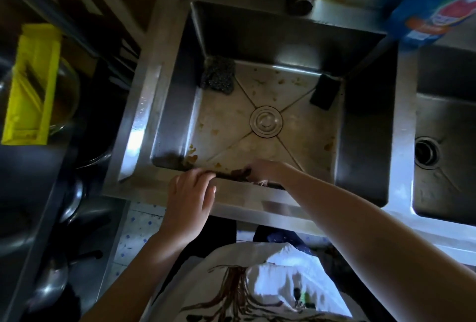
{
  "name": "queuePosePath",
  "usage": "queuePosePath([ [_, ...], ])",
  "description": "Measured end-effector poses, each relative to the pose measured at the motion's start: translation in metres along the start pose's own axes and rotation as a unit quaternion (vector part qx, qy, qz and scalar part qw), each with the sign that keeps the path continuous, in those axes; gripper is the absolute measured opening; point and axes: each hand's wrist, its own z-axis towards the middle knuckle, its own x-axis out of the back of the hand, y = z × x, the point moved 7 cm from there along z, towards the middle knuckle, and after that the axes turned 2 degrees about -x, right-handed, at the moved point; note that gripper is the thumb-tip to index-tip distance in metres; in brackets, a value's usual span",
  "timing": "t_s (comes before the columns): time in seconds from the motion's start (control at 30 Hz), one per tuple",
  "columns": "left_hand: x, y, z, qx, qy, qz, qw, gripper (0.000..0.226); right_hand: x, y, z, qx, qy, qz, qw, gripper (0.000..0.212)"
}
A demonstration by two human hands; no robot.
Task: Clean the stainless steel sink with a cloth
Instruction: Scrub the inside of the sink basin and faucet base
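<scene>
With the left hand (189, 193) gripping the sink (144, 105) rim nearer than the drain (266, 121), the right hand (265, 169), whose grasp I cannot tell, should press the dark cloth (239, 173) firmly along the wall on the drain's near side, then work to the brown stains (192, 158) around and beyond the drain.

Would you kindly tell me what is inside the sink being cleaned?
A scouring pad, a dark sponge, the drain cover and brown stains. The right hand hides what lies under it.
</scene>
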Motion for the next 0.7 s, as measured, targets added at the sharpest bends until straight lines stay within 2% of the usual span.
queuePosePath([
  [0.3,0.023,-0.064,-0.01,0.045,-0.023,0.009,0.999,0.025,-0.002,-0.094,0.031,0.048,0.01,-0.009,0.999,0.032],
  [0.43,0.025,-0.071,-0.011,0.049,-0.044,-0.006,0.998,0.033,0.002,-0.12,0.033,0.055,0.036,-0.04,0.997,0.028],
  [0.67,0.026,-0.052,-0.008,0.0,0.027,0.002,1.0,0.022,0.001,-0.094,0.03,0.063,0.031,-0.005,0.998,0.025],
  [0.7,0.023,-0.047,-0.007,-0.004,0.027,0.0,1.0,0.024,0.001,-0.087,0.028,0.069,0.034,-0.002,0.997,0.032],
])
